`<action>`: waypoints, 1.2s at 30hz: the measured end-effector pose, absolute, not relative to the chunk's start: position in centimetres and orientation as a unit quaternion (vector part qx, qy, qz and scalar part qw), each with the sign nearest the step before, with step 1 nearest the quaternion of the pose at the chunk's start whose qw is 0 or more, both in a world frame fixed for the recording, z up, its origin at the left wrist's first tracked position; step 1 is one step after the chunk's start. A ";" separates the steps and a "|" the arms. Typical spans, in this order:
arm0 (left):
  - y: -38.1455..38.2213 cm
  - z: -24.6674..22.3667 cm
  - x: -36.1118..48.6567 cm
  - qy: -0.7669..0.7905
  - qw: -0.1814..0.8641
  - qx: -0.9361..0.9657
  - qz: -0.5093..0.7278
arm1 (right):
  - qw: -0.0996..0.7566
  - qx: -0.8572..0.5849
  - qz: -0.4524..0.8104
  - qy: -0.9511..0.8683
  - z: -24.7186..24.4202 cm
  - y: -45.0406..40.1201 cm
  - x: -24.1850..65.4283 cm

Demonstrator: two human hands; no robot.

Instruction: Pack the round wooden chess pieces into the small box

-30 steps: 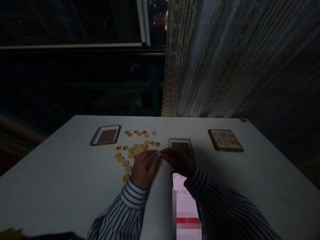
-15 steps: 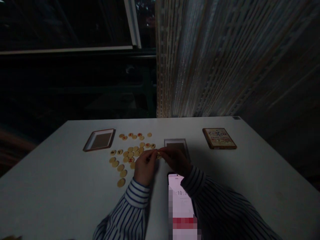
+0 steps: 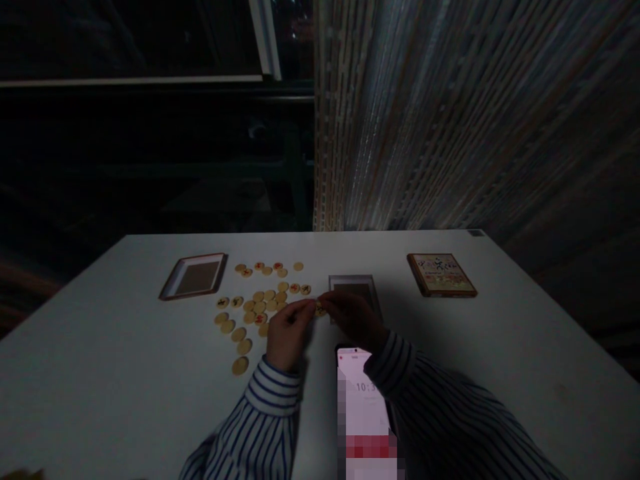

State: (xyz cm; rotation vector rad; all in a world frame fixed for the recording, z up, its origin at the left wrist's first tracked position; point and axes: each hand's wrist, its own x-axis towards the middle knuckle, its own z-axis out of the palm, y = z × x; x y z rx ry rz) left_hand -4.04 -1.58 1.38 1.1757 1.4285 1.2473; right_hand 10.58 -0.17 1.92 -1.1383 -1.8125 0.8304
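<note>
Between the fingertips of my left hand [image 3: 289,333] and my right hand [image 3: 354,319] is a round wooden piece [image 3: 320,309] with a dark character on it. Both hands pinch it just in front of a grey open tray [image 3: 376,293]. My right hand and forearm partly cover this tray. Left of my left hand lie several loose round pieces, some blank side up, such as one near the front [image 3: 240,365], others with red or dark characters, such as a red-marked one [image 3: 261,319].
An open brown-rimmed tray [image 3: 165,293] sits at the back left of the white table [image 3: 125,373]. A box with a printed lid [image 3: 441,273] is at the back right. A lit phone [image 3: 370,410] lies near my right forearm.
The pinched piece has tilted slightly between my fingertips. The camera view has shifted a little; the hands are otherwise nearly in the same place.
</note>
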 end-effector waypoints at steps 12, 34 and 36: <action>-1.7 1.0 -3.7 0.520 0.567 0.362 0.526 | 0.426 -0.445 0.348 -0.707 1.6 0.0 10.8; -1.6 0.7 -3.3 0.454 0.615 0.274 0.583 | 0.458 -0.428 0.349 -0.697 2.0 -0.1 11.0; -1.6 0.7 -3.2 0.458 0.612 0.276 0.583 | 0.458 -0.427 0.346 -0.698 1.9 0.0 11.0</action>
